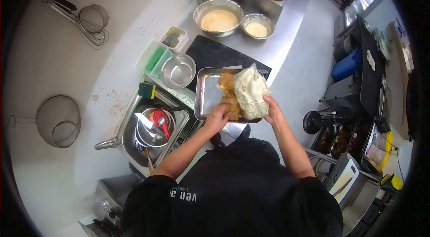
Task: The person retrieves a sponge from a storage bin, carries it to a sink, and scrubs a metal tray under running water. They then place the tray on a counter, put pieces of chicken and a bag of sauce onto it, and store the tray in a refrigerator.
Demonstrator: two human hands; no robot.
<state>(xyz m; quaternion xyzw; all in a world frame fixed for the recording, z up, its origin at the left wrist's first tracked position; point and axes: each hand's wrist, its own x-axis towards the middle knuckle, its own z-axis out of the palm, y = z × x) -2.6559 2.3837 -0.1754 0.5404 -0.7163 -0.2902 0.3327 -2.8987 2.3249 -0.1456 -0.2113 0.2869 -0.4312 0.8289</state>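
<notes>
A clear plastic bag of white, crumbly food is in my right hand, which grips its lower right side. The bag is tilted over the right part of a rectangular metal tray. Inside the tray lie orange-brown portions of food in clear plastic. My left hand reaches over the tray's near edge, its fingers closed on the nearer orange-brown bag. The white bag hides part of the tray and perhaps more of its contents.
A black mat lies under the tray. Beyond it stand a large bowl of pale batter and a smaller bowl. An empty steel bowl sits left, above a sink holding utensils. Whisks hang on the wall.
</notes>
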